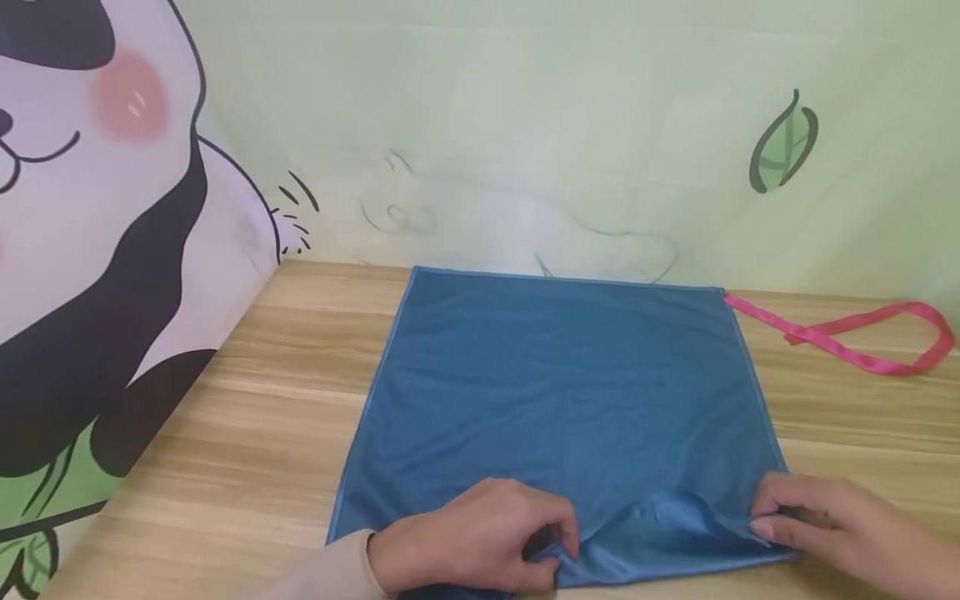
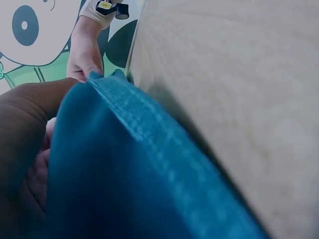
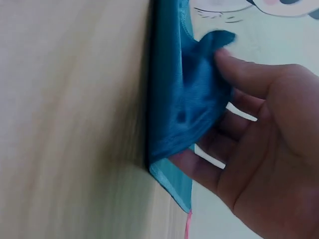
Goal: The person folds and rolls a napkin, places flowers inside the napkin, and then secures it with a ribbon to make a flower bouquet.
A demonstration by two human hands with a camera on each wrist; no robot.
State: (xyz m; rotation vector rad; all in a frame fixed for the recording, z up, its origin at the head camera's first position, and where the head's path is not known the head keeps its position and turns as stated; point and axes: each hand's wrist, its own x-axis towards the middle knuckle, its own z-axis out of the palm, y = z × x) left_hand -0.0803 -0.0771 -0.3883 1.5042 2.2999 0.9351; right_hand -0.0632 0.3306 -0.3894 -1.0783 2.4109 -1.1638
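Observation:
A blue cloth (image 1: 555, 358) with a stitched hem lies spread on the wooden table, its far edge near the backdrop. Its near edge is lifted and turned back, showing a shinier underside. My left hand (image 1: 487, 533) pinches this edge left of its middle between thumb and fingers. Near the right end of the same edge, my right hand (image 1: 817, 517) pinches the cloth too. The right wrist view has the folded cloth (image 3: 167, 99) between thumb and fingers. A pink ribbon (image 1: 862, 337) runs from the far right corner and loops on the table.
Bare wood of the table (image 1: 262, 400) shows left of the cloth. A printed panda panel (image 1: 150, 275) stands along the left side. Behind the table hangs a pale green backdrop (image 1: 525, 108) with a leaf drawing.

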